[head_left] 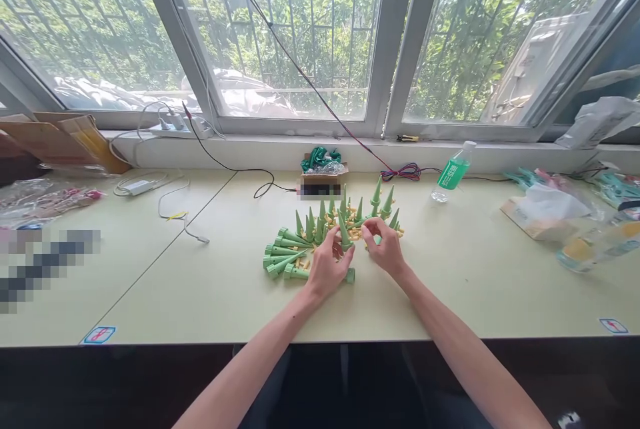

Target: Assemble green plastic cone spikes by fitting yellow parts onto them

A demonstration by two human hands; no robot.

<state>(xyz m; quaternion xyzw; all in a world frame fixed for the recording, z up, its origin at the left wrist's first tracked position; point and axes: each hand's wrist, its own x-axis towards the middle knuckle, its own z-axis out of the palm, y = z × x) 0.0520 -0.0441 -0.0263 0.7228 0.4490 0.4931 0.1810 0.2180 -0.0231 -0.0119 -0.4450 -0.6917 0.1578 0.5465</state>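
My left hand (326,264) is closed around a green plastic cone-shaped spike (344,232), its tip pointing up. Just right of it, my right hand (386,250) has thumb and forefinger pinched together; whatever lies between them is too small to make out. Several like green spikes (376,197) stand upright behind the hands. Others (281,252) lie on their sides to the left, tips mostly toward the middle. Small yellow-tan pegs (301,262) are scattered among the spikes. One more lying spike (296,272) is partly hidden by my left hand.
Behind the spikes sits a small cardboard box (323,179) holding green material. A bottle with a green label (453,174) stands back right, near a tissue pack (545,211). Cables (187,226) cross the table (225,296) at left. Windows line the back.
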